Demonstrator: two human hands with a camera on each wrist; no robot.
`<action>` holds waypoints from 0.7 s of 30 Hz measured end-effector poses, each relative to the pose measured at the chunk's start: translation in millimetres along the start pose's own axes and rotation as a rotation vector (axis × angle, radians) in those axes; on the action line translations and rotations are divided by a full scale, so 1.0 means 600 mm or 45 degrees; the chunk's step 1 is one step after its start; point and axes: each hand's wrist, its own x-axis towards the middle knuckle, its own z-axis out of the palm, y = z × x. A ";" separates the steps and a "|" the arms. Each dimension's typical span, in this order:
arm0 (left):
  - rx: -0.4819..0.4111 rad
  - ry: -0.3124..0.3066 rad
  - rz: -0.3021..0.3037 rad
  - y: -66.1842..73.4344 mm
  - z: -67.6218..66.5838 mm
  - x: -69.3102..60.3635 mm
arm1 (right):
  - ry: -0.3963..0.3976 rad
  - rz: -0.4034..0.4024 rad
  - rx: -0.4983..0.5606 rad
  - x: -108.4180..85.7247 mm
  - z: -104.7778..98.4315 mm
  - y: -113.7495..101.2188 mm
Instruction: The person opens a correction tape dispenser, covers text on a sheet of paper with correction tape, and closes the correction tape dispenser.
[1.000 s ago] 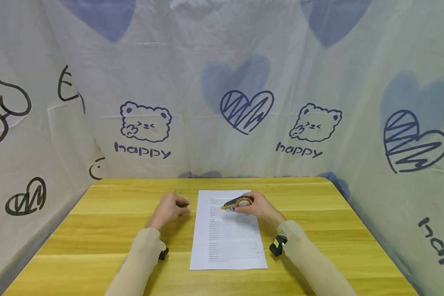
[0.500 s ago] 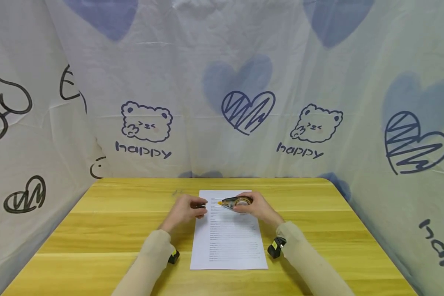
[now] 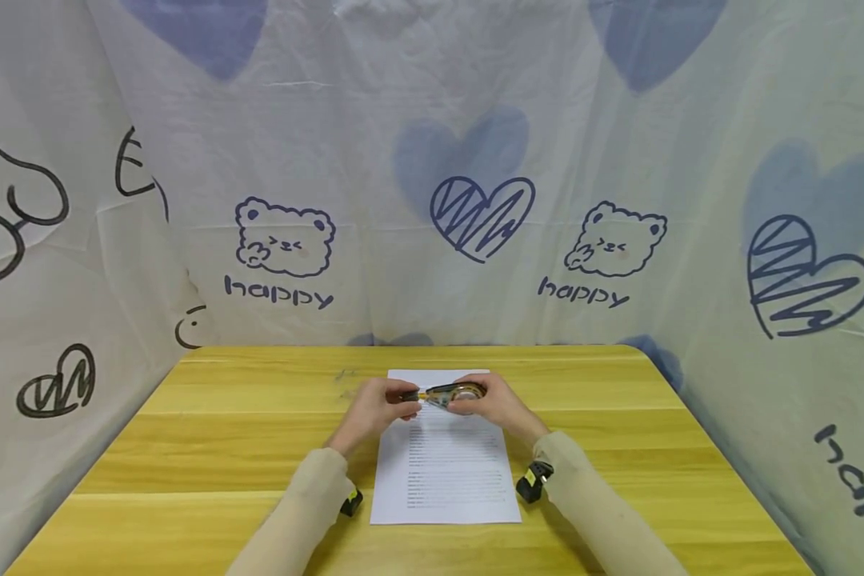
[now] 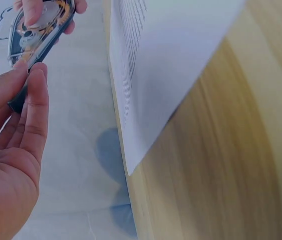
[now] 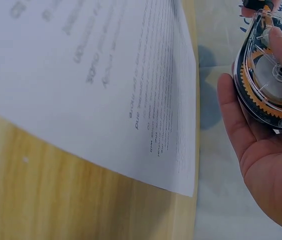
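My right hand (image 3: 500, 404) grips a correction tape dispenser (image 5: 273, 75) with a clear case, a black edge and orange gear wheels inside. Its orange tip points left. Between thumb and fingers, my left hand (image 3: 374, 412) pinches a small black cap (image 4: 18, 101) at the dispenser's tip; in the right wrist view the cap sits against the tip, and how far it is on cannot be told. Both hands are raised over the upper part of a printed sheet of paper (image 3: 446, 488), which lies flat on the table.
The yellow wood-grain table (image 3: 151, 480) extends on both sides of the paper. A white cloth (image 3: 403, 280) with hearts and bears hangs behind it and along the sides. Faint small marks (image 3: 346, 374) show on the tabletop left of the sheet's top.
My left hand has come rightward from beside the paper, bringing the black cap to the dispenser's tip. The right hand, holding the dispenser, has shifted slightly left.
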 end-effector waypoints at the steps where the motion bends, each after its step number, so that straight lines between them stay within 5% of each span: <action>1: -0.018 -0.006 0.009 0.001 0.002 0.001 | -0.002 -0.004 0.003 0.001 0.001 0.000; 21: -0.071 -0.032 -0.003 0.021 0.016 0.005 | -0.057 0.008 0.027 -0.005 0.002 -0.010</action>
